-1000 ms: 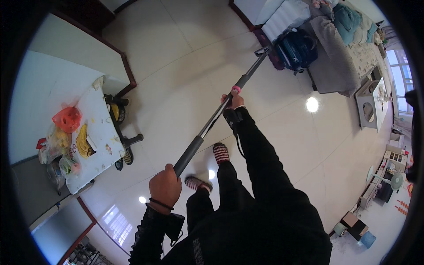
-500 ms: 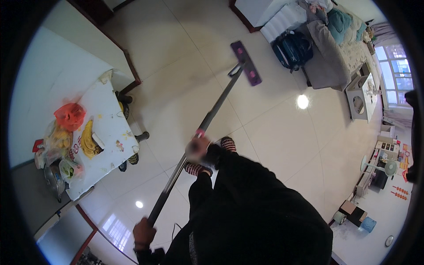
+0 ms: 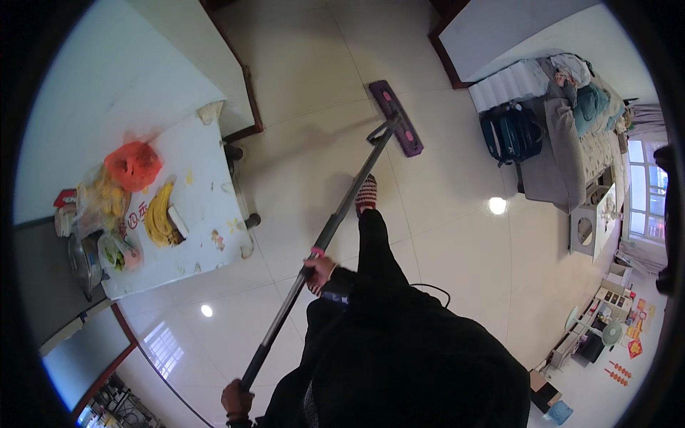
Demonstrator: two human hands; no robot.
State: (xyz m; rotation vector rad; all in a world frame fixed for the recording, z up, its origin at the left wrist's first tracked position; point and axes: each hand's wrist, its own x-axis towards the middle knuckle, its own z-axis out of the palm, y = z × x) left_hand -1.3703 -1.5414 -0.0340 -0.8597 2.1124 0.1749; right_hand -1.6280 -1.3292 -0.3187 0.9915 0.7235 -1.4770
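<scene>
A flat mop [image 3: 341,222] with a long grey pole slants across the view, its purple head [image 3: 397,118] lying on the tiled floor. My right hand [image 3: 319,274] is closed around the pole's middle, just below a pink ring. At the pole's upper end, near the lower left, my left hand [image 3: 237,399] is wrapped around the grip. One of my feet, in a striped red-and-white sock or slipper [image 3: 366,194], shows beside the pole. My other foot is not visible.
On the left, a table with a white cover [image 3: 201,250] bears bananas [image 3: 163,216], a red plastic bag [image 3: 133,165] and other bagged food. A dark backpack [image 3: 511,134] leans by a grey sofa [image 3: 562,153]. Wall corners [image 3: 251,100] flank the floor ahead. A thin cable [image 3: 437,288] curves near my leg.
I have stepped forward, and the view has shifted: the table and sofa sit differently in it. Both hands keep hold of the pole. The mop head is nearer the wall corners.
</scene>
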